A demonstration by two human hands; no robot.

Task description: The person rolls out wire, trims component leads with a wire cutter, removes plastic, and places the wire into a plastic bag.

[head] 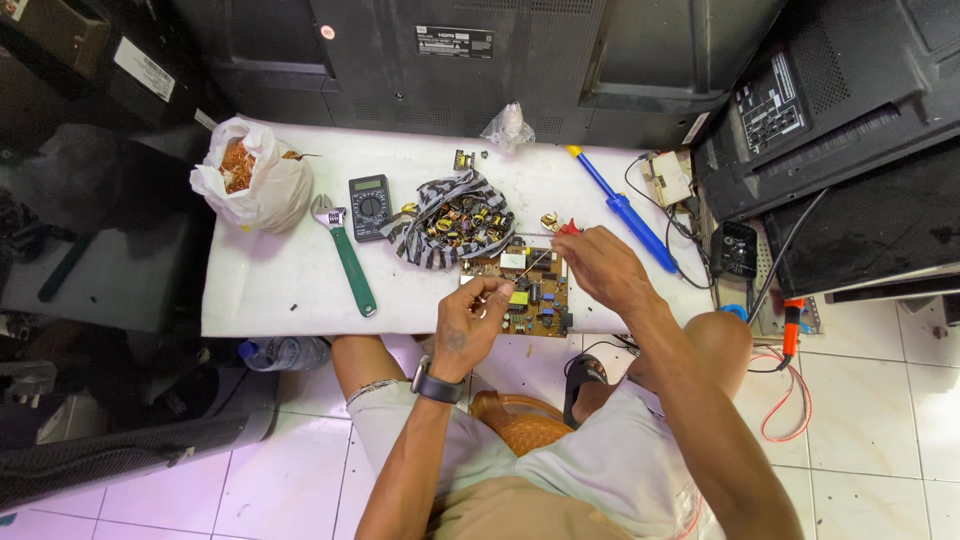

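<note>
A brown circuit board (530, 300) with yellow and blue parts lies at the near edge of a low white table (290, 275). My left hand (470, 320) rests on the board's left side, fingers pinched on a thin metal tool or wire that slants up over the board. My right hand (600, 262) hovers over the board's upper right corner, closed on a small red-handled tool (568, 228). A black watch sits on my left wrist.
A striped cloth (450, 225) holds several small coils. Also on the table: a green-handled wrench (348, 262), a dark multimeter (369, 206), a white bag of copper scrap (245, 180), a blue soldering tool (620, 210). Black TV backs surround the table.
</note>
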